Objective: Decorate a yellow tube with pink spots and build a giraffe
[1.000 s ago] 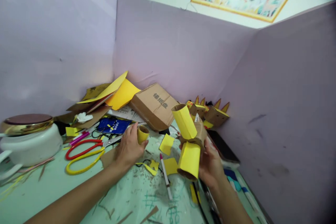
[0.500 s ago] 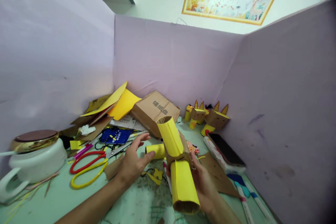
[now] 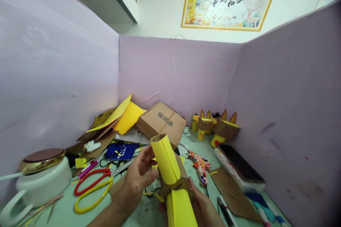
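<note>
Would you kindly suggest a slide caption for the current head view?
Right hand holding a cardboard piece with yellow tubes, left hand beside it, scissors lying on the green table.

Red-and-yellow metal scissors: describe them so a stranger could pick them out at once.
On the pale green tabletop, find the white pot with a gold-rimmed lid at far left. Just right of it lie the metal scissors, pointing towards the person's left hand. Unlike the magenta pen beside them, they have large loop handles, one red, one yellow.
</note>
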Demonstrator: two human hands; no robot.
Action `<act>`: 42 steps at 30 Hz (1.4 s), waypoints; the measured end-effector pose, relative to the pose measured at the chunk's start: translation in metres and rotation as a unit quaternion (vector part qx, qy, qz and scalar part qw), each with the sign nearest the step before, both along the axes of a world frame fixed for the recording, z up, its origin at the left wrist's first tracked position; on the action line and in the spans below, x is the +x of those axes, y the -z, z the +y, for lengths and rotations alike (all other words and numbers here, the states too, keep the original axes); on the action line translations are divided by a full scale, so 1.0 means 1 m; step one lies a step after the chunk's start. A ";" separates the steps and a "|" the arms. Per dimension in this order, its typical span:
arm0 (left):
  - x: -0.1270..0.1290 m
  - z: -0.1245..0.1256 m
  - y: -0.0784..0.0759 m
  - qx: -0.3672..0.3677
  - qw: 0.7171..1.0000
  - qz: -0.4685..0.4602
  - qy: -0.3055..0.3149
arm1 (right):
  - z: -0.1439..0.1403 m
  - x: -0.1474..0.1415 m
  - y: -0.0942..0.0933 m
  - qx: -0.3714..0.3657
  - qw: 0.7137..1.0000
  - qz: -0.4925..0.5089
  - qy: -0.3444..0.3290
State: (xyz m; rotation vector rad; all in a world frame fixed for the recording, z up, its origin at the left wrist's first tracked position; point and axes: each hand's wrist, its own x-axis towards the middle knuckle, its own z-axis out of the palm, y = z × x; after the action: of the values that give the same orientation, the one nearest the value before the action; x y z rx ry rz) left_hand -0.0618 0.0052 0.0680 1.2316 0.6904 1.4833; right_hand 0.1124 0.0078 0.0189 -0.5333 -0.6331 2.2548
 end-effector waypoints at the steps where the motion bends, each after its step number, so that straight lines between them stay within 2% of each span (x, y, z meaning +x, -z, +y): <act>1: 0.000 0.000 -0.001 -0.008 1.000 -0.014 0.012 | 0.001 -0.001 0.003 0.000 1.000 -0.008 -0.003; 5: -0.003 0.001 -0.001 -0.031 0.998 -0.017 0.043 | 0.000 -0.005 0.008 0.022 0.998 -0.027 -0.047; 11: -0.010 0.003 0.000 -0.054 0.997 -0.011 0.061 | -0.005 -0.005 0.007 0.041 0.996 -0.027 -0.068; 13: -0.012 0.005 0.000 -0.072 0.997 -0.014 0.032 | -0.005 0.004 0.001 0.036 0.991 -0.083 -0.094; 15: -0.015 0.008 0.000 -0.087 0.996 -0.013 -0.025 | -0.002 0.019 -0.011 0.043 0.977 -0.180 -0.104; 17: -0.019 0.011 0.000 -0.113 0.992 0.000 -0.054 | 0.001 0.039 -0.028 0.098 0.960 -0.260 -0.047; 20: -0.024 0.015 0.000 -0.160 0.984 0.008 -0.076 | 0.001 0.079 -0.059 0.229 0.895 -0.373 0.086; 23: -0.025 0.015 0.001 -0.187 0.979 0.016 -0.079 | -0.008 0.128 -0.074 0.274 0.787 -0.509 0.214; 25: -0.023 0.015 0.002 -0.194 0.978 0.017 -0.075 | -0.018 0.160 -0.070 0.272 0.699 -0.589 0.301; 26: -0.021 0.015 0.003 -0.195 0.978 0.017 -0.069 | -0.024 0.175 -0.065 0.252 0.671 -0.621 0.318; 28: -0.018 0.015 0.003 -0.197 0.979 0.017 -0.051 | -0.037 0.197 -0.051 0.190 0.639 -0.665 0.338; 30: -0.014 0.013 0.001 -0.198 0.979 0.022 -0.032 | -0.049 0.209 -0.038 0.164 0.636 -0.678 0.330; 33: -0.012 0.010 -0.003 -0.195 0.980 0.030 -0.014 | -0.060 0.210 -0.025 0.155 0.643 -0.674 0.329; 39: -0.018 0.011 -0.002 -0.193 0.981 0.018 -0.005 | -0.064 0.200 -0.017 0.157 0.628 -0.686 0.333; 42: -0.022 0.014 0.002 -0.189 0.982 -0.009 0.017 | -0.065 0.196 -0.011 0.157 0.634 -0.686 0.320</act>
State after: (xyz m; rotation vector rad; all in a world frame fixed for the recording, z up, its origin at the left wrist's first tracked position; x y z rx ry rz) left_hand -0.0837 0.0192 0.0665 0.9318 0.8872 1.2620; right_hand 0.3084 -0.0572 0.0298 -1.9318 -1.2162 0.6635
